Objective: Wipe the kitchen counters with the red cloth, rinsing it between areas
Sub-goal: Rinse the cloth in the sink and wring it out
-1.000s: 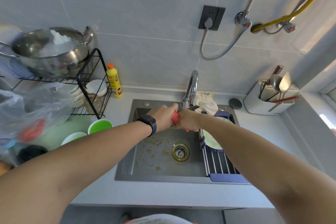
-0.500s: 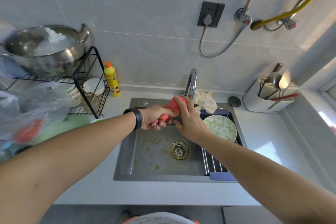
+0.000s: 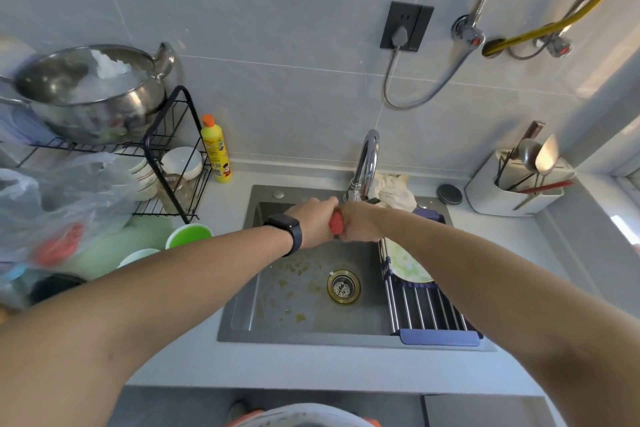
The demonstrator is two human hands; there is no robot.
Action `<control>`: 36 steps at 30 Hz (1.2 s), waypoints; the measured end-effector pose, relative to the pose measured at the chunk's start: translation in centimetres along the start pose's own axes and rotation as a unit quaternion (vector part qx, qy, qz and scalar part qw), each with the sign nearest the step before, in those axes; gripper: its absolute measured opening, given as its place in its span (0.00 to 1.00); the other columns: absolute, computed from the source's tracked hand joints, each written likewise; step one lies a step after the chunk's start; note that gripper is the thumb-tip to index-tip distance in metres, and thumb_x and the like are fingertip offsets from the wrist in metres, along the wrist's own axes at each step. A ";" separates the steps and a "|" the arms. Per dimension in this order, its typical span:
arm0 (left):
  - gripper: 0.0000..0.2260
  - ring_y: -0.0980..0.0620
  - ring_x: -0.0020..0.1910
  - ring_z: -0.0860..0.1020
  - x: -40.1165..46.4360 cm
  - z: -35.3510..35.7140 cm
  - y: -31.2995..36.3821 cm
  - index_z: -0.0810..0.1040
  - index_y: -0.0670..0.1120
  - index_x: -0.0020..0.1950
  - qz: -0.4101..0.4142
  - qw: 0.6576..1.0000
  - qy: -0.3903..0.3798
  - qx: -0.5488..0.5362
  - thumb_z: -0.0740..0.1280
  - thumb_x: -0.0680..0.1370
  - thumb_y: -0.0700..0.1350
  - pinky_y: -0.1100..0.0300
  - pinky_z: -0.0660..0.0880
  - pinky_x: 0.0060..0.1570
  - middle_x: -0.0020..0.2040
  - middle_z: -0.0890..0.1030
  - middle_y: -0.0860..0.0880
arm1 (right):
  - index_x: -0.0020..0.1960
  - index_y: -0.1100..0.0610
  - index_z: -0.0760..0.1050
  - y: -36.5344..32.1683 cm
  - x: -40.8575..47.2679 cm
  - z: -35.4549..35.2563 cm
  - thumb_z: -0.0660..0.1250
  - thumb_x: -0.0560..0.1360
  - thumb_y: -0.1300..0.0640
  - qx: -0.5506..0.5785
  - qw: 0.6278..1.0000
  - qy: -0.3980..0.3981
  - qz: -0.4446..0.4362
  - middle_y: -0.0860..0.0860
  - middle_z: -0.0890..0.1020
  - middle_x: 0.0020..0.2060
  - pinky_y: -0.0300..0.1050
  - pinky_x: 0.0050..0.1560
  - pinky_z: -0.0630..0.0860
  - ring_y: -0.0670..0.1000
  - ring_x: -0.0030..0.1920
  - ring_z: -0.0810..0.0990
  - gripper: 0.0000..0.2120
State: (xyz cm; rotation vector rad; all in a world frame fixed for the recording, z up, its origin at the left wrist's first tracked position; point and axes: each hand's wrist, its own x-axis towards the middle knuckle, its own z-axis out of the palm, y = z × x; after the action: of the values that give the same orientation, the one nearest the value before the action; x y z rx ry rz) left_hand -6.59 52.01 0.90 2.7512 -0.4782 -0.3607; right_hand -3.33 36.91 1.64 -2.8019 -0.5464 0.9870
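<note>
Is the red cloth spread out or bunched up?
Bunched up: the red cloth shows only as a tight wad squeezed between both hands over the sink.

The single wide-angle head camera looks forward and steeply down from close above the grey rectangular sink [image 3: 322, 319], facing the grey tiled wall [image 3: 277, 28].
</note>
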 end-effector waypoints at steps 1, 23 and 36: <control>0.13 0.40 0.42 0.78 -0.1 -0.1 -0.1 0.69 0.45 0.62 0.026 0.999 0.021 0.043 0.66 0.80 0.46 0.54 0.68 0.38 0.50 0.82 0.41 | 0.47 0.59 0.74 0.2 0.0 0.4 0.67 0.79 0.61 0.145 0.988 -0.040 0.031 0.52 0.74 0.34 0.39 0.27 0.70 0.49 0.28 0.70 0.02; 0.08 0.61 0.21 0.65 -0.8 -1.5 -2.9 0.75 0.46 0.47 -0.146 0.667 -0.414 -0.602 0.67 0.82 0.49 0.70 0.60 0.18 0.29 0.71 0.53 | 0.80 0.54 0.61 2.3 -1.2 4.2 0.77 0.73 0.56 -0.046 0.877 0.397 -0.266 0.56 0.67 0.74 0.52 0.57 0.82 0.60 0.67 0.76 0.41; 0.12 0.41 0.40 0.75 -0.2 0.1 0.0 0.68 0.46 0.63 0.002 0.998 0.027 0.049 0.65 0.81 0.45 0.53 0.68 0.35 0.47 0.80 0.41 | 0.50 0.62 0.80 -1.6 -0.8 0.3 0.60 0.82 0.59 -0.043 0.999 0.016 0.023 0.55 0.78 0.39 0.44 0.42 0.75 0.54 0.40 0.77 0.11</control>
State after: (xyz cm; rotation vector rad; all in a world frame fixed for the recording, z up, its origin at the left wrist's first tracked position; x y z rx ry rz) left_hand -6.79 52.11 0.86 2.8457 -0.4984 -0.2674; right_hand -4.57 38.07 2.22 -2.9126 -0.5359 0.9473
